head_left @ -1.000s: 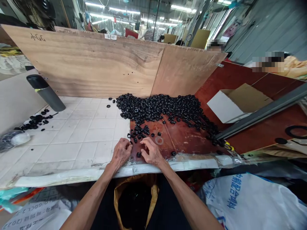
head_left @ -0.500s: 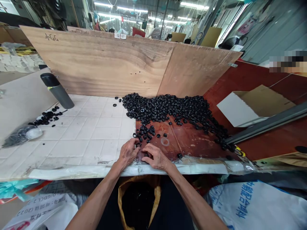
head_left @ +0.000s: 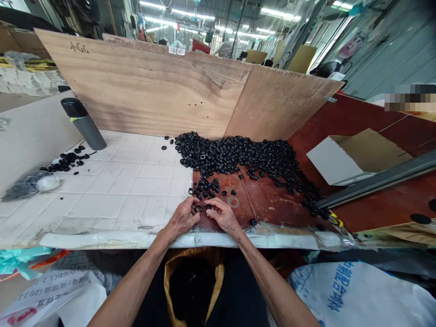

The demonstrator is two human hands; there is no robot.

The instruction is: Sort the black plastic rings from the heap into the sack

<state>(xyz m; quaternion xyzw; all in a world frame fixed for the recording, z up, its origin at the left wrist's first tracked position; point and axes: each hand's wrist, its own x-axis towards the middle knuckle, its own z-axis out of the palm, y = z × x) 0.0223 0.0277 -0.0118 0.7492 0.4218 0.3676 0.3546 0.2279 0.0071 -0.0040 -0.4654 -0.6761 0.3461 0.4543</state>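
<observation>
We identify the ring-shaped parts (head_left: 218,153) as glossy black. We observe a white, grid-lined worktop section (head_left: 102,206), a reddish-brown board (head_left: 275,206), tan wood-grained plywood (head_left: 153,86), a grey, black-capped bottle (head_left: 92,132) and a white sack (head_left: 384,290) with blue lettering (head_left: 341,289).

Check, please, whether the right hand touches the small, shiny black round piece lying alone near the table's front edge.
Apart. The head view shows a strip of reddish-brown board between the right hand and the black piece.

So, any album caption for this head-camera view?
Left hand pinching a black ring, right hand a small black part, near a heap of similar pieces.
</observation>
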